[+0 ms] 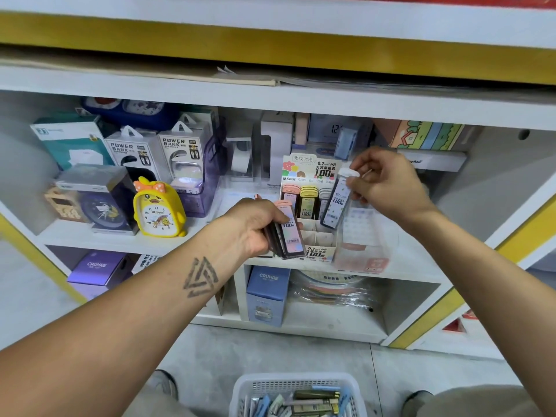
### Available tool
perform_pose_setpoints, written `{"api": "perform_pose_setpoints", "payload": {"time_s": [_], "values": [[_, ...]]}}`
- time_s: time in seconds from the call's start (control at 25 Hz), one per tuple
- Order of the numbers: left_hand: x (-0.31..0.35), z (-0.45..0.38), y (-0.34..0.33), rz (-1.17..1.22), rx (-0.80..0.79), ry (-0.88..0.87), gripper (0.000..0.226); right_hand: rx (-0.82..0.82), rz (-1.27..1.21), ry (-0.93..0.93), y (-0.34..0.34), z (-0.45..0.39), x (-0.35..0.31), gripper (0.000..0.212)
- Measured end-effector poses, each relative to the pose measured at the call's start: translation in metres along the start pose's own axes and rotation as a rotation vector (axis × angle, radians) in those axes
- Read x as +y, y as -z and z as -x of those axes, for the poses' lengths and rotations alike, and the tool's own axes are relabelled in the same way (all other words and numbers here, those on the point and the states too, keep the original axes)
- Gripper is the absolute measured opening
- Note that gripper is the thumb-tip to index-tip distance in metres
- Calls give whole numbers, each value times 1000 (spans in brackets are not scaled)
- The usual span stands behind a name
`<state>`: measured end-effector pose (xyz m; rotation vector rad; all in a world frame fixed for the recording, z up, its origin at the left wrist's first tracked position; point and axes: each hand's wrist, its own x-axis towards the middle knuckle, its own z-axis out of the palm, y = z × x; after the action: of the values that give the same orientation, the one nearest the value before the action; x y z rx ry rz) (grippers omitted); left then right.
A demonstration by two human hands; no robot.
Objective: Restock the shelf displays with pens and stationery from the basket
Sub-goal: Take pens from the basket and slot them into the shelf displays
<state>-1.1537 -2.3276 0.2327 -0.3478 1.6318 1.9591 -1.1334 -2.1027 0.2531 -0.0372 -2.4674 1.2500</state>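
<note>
**Both hands loaded over a half-filled lead display**

Hands work at the middle shelf (120, 239): the left hand (255, 227) grips a fanned stack of lead-refill cases (287, 233), fingers curled round them, just in front of the cardboard display box (313, 206). The right hand (388, 185) pinches a single white-capped refill case (338, 203) by its top, tilted, its lower end hanging over the box's right-hand slots. Pink and yellow cases already stand in the back rows; the front dividers look unfilled. The white basket (296, 383) sits on the floor below, holding more stationery.

Risks from here, as a judgement:

- The tilted case may catch a cardboard divider instead of dropping into a slot, bending the partition or tipping the light box.
- A clear plastic box (361, 236) stands just beside the display on the right; a nudge from the right wrist could push it off the shelf edge.
- The left stack is held loosely spread, so one case could slip out and fall to the floor.
- Colours seem grouped by column; the white-capped case could land in the wrong one.
</note>
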Motion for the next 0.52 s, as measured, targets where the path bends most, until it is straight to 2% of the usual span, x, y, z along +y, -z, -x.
{"api": "perform_pose_setpoints", "payload": {"time_s": [0.16,0.28,0.52], "values": [[-1,1,-1,4,-13,5,35,79,261,171,-4,6,3,18],[-1,0,-2,-1,-21,6,35,65,369,307,-9,10,0,14],[-2,0,-1,-3,-52,19,30,35,418,337,-18,12,0,15]]}}
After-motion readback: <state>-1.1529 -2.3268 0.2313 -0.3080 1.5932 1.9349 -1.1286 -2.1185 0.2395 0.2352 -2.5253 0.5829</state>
